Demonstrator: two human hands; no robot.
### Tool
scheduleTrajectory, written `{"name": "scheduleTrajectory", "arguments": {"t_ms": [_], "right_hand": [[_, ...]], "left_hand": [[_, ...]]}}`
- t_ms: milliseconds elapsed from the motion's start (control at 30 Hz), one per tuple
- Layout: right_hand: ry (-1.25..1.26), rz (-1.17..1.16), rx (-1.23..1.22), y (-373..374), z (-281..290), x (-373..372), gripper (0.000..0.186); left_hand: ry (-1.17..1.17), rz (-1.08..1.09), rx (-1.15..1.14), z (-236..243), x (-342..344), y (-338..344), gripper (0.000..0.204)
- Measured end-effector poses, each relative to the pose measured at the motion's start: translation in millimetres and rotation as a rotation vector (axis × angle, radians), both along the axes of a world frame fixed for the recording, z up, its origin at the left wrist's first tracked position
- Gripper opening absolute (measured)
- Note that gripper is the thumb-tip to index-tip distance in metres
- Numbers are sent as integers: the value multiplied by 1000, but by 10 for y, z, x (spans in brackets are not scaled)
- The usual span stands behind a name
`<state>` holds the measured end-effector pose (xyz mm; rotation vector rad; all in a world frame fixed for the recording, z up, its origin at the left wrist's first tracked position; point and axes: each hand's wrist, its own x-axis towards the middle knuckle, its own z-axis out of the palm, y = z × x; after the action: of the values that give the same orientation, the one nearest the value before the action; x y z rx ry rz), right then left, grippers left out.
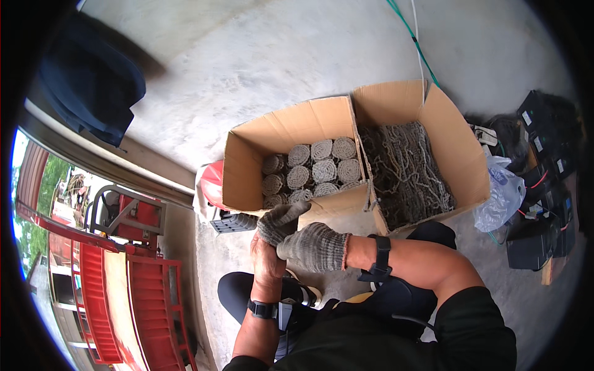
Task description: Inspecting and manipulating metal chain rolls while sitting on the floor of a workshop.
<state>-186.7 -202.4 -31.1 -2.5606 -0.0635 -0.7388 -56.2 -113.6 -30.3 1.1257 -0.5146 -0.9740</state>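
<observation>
My left hand is raised in front of the near edge of a cardboard box, with a grey knit glove over its fingers and bare skin at the lower palm and wrist. My gloved right hand is closed on that glove at my left hand. The box holds several tight grey rolls. Beside it, a second box holds tangled grey chain-like strands. The exact bend of my left fingers is hidden by the glove.
Red metal machinery stands left, beyond a sill. A red object and dark crate sit beside the boxes. Black battery-like units and a plastic bag lie right. A dark blue object is upper left, cables at top.
</observation>
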Motion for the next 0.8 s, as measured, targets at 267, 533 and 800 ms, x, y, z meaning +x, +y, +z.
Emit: {"name": "scheduleTrajectory", "arguments": {"t_ms": [267,533,800], "right_hand": [[-84,-6,-71,47,9,52,52],[-144,5,196,79,190,-65,13],[86,-118,-143,119,342,-196,22]], "left_hand": [[-195,-36,35,-70,-28,122,38],[-102,-97,62,-119,-65,154,27],[-237,-536,-42,168,-338,60,62]]}}
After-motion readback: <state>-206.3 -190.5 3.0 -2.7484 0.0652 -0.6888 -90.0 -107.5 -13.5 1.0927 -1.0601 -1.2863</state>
